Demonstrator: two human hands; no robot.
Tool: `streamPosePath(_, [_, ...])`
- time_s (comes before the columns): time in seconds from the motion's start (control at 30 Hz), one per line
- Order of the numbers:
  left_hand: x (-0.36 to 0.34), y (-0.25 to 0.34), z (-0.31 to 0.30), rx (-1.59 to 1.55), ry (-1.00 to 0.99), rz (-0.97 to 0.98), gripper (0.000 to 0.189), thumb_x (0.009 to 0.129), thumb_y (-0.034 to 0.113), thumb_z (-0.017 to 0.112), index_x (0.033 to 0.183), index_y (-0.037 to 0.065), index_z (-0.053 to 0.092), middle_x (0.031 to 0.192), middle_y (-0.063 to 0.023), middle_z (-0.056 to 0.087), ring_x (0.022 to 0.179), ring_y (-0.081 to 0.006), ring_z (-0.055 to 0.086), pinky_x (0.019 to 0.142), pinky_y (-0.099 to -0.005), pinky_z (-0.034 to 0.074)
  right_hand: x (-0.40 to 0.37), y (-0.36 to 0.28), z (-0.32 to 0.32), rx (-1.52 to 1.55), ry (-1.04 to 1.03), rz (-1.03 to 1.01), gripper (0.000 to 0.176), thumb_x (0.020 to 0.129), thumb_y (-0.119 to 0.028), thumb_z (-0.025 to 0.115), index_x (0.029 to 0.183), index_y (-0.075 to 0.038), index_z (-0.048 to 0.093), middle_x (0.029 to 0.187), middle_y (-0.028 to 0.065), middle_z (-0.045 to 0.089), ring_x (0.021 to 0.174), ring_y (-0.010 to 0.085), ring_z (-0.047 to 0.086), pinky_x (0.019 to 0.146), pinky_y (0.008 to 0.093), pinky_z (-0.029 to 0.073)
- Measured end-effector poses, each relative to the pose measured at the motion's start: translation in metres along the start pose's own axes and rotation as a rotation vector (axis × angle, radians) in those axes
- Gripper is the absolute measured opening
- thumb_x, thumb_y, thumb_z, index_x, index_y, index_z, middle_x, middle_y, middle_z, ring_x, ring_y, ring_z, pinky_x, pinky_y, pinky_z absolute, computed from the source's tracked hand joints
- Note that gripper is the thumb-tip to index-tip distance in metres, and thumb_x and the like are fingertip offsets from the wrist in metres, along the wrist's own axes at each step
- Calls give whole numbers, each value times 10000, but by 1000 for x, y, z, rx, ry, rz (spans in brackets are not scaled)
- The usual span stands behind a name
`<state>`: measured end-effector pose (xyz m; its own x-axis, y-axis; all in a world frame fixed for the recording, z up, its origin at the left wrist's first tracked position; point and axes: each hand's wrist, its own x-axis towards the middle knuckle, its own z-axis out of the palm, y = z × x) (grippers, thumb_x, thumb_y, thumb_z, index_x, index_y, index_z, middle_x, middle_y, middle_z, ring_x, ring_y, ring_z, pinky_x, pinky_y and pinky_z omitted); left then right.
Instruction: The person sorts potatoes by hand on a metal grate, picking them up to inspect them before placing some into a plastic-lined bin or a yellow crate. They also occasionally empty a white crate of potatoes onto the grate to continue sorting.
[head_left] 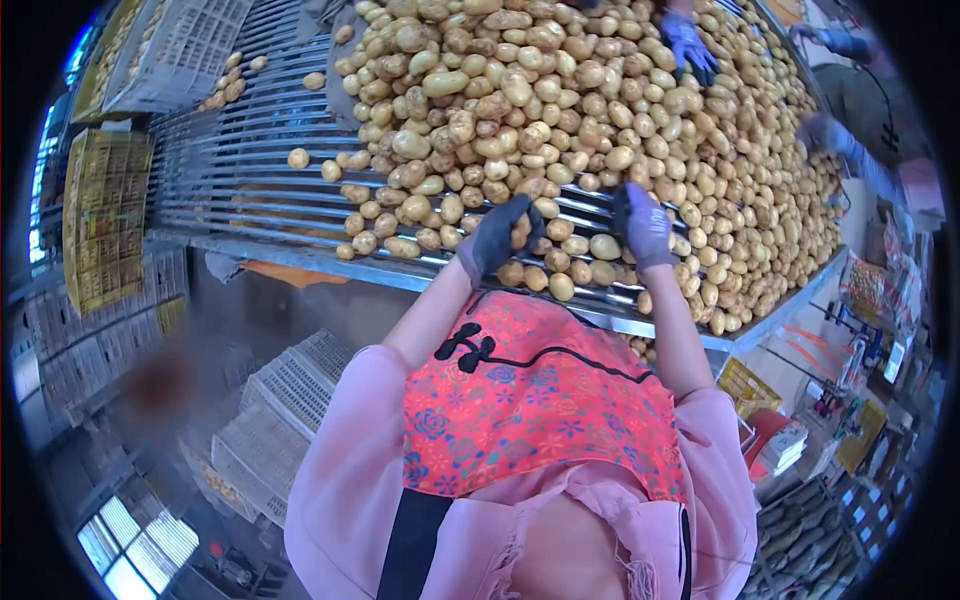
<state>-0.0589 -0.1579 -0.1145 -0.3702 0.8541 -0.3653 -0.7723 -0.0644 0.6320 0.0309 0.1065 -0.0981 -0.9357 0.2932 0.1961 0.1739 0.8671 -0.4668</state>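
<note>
My left hand (496, 242), in a dark glove, has its fingers curled round a potato (520, 232) above the near part of the metal-bar table (250, 200). To the right, my right hand (647, 228) wears a purple glove with dark fingers. It is low over the bars with its fingers extended, and no potato shows in it, though its palm side is partly hidden. Loose potatoes lie around and between both hands. Just beyond them rises a large heap of potatoes (520, 90).
Another person's purple-gloved hand (687, 45) reaches into the far heap. More gloved arms (850, 145) show along the right side. A yellow crate (105, 220) and a grey crate (185, 50) stand at left. Stacked crates (275, 420) are on the floor below the table's edge.
</note>
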Motion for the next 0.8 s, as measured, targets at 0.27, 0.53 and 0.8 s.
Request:
streamPosePath(0.27, [26,40,79,-154,-216,251,340,1004,326,390,1180,62,513,1235,-113,547,1111,-205,527,1014,-385,398,-52,-49,-52,1275,112,318,342,846,-97,635,1171,-41,543,1103,38,619,932,163,605,804,296,526])
streamPosePath(0.53, [0,40,118,1454,198,850,453,890,119,502,1333,44,442,1373,-146,441,1274,-274,420,1078,-403,296,-44,-126,9,2096,269,455,249,929,-151,545,1160,-59,550,1203,86,554,1073,188,563,980,313,458])
streamPosePath(0.8, [-125,94,-42,1680,1010,364,589,922,363,545,1345,-24,409,1346,-270,433,1220,-402,435,1021,-449,355,-66,-101,16,3116,-150,580,387,955,-307,486,1223,-30,518,1245,170,527,1205,342,481,1071,532,339])
